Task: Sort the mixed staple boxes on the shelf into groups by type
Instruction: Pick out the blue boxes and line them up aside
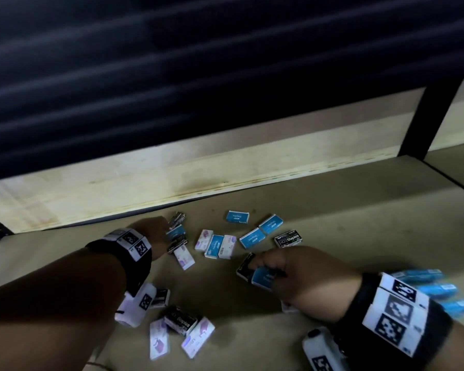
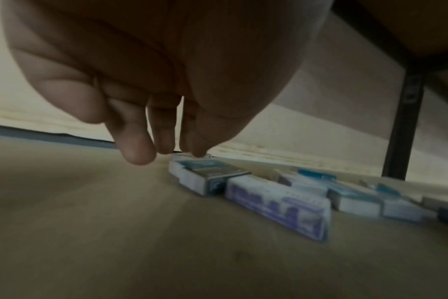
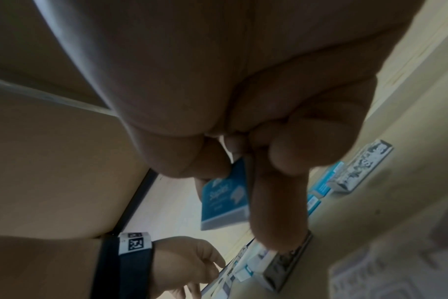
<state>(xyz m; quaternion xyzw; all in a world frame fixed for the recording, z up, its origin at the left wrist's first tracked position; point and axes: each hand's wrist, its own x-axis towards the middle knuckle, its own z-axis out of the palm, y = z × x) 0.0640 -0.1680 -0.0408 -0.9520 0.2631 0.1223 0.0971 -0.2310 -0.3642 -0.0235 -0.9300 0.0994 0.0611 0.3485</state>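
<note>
Head view shows the wooden shelf (image 1: 332,210) strewn with staple boxes: blue, black and white-and-purple ones mixed together between the two forearms. The left hand (image 1: 156,236) reaches over a small heap at the back, its straight fingertips (image 2: 200,149) touching the top of a blue box (image 1: 176,232) without curling round it. The right hand (image 1: 306,274) pinches another blue box (image 3: 224,200) between thumb and fingers, lifted just above a black box (image 1: 245,266) lying on the board. A black box marked Staples (image 1: 288,239) sits just beyond that hand.
</note>
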